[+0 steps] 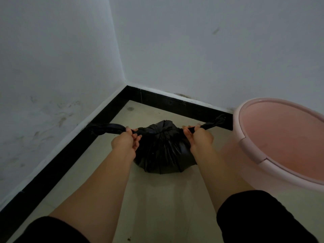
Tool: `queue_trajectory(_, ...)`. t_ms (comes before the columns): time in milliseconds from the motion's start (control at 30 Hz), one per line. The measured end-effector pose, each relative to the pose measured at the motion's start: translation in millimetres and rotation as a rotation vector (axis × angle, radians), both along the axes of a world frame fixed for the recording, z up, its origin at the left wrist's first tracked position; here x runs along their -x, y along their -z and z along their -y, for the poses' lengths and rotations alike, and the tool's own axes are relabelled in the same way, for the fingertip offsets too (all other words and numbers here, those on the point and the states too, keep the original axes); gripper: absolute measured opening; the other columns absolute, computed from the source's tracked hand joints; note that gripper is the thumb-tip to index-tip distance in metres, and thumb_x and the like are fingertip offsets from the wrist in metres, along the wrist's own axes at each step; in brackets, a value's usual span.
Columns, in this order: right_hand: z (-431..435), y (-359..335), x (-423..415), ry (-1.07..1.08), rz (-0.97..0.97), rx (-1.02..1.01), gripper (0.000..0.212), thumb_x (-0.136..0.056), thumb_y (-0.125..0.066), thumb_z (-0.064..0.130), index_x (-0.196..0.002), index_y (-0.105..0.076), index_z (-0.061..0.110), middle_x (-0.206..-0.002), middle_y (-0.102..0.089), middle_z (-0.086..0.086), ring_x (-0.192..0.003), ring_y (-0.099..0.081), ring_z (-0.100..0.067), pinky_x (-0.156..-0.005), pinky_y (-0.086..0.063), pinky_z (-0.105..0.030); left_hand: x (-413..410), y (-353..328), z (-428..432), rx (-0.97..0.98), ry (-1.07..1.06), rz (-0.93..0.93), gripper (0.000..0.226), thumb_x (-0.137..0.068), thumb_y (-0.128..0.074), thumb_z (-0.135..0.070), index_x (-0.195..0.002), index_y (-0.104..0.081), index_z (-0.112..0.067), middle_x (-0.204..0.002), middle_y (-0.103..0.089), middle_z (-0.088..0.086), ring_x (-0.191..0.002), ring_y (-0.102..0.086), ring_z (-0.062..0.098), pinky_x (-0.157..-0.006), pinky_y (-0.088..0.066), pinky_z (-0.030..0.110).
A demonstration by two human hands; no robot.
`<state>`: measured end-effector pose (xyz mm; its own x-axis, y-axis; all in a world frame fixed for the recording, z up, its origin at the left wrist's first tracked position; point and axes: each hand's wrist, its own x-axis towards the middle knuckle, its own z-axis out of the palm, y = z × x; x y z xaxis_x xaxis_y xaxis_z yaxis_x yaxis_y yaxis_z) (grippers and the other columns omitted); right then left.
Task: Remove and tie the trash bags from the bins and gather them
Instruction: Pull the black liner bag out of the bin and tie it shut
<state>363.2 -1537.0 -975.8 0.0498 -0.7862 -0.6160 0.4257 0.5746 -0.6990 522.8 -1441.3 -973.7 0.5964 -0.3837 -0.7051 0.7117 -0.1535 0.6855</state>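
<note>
A full black trash bag (163,151) sits on the pale floor in the room's corner. Its top is gathered into two twisted ends stretched out sideways. My left hand (125,142) is closed around the left end, which trails toward the left skirting. The right end is gripped by my right hand (199,139) and points at the back skirting. A knot lies between the two hands on top of the bag. To the right stands a pink bin (273,142), open and without a bag inside.
White walls meet in a corner, edged by a black skirting board (175,102). The tiled floor (157,199) runs toward me between my forearms. The pink bin stands close beside my right arm.
</note>
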Motion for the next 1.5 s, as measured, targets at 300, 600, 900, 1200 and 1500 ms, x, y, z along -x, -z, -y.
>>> queue_trajectory(300,9.0,15.3,12.4,-0.308,-0.646,0.325,0.045,-0.099,-0.046,0.041,-0.080,-0.063,0.005,-0.084,-0.070,-0.018,-0.075,-0.070,-0.029,-0.080,-0.058,-0.046,2.2,11.0,-15.6,-0.231,0.334,0.725,0.044,-0.099,-0.042,-0.040,-0.077,-0.059,-0.006,-0.076,-0.065,0.014,-0.070,-0.066,0.025,-0.058,-0.058,0.036)
queue_trajectory(600,1.2,-18.1,-15.5,-0.432,-0.524,0.453,0.035,-0.101,-0.047,0.032,-0.081,-0.058,0.005,-0.086,-0.070,-0.020,-0.065,-0.072,-0.030,-0.063,-0.062,-0.038,16.3,-20.5,-3.9,-0.074,0.601,0.629,0.052,-0.098,-0.037,-0.049,-0.085,-0.065,-0.007,-0.086,-0.068,0.006,-0.083,-0.064,0.019,-0.067,-0.044,0.025)
queue_trajectory(900,-6.3,-19.5,-17.8,-0.564,-0.448,0.402,0.027,-0.097,-0.056,0.023,-0.084,-0.063,0.001,-0.090,-0.070,-0.022,-0.072,-0.072,-0.029,-0.066,-0.062,-0.037,17.0,-12.8,-20.3,0.026,0.740,0.691,0.014,-0.086,-0.065,-0.002,-0.094,-0.070,-0.012,-0.085,-0.069,0.000,-0.079,-0.063,0.008,-0.077,-0.051,0.013)
queue_trajectory(1200,-4.7,-29.5,-14.0,-0.743,-0.496,0.489,0.012,-0.083,-0.064,0.010,-0.090,-0.070,0.002,-0.096,-0.072,-0.018,-0.089,-0.070,-0.028,-0.086,-0.058,-0.039,18.5,-2.3,-9.9,-0.027,0.609,0.725,0.018,-0.079,-0.075,-0.009,-0.086,-0.058,-0.012,-0.084,-0.073,0.006,-0.077,-0.070,0.019,-0.065,-0.053,0.027)
queue_trajectory(1500,-13.8,-43.9,-17.1,-0.768,-0.732,0.756,0.034,-0.081,-0.070,0.048,-0.088,-0.069,0.015,-0.079,-0.068,0.006,-0.077,-0.065,-0.009,-0.067,-0.051,-0.022,28.4,-8.2,-6.1,0.022,0.658,0.679,0.029,-0.073,-0.081,-0.008,-0.093,-0.060,-0.012,-0.080,-0.074,0.008,-0.077,-0.072,0.023,-0.075,-0.059,0.041)
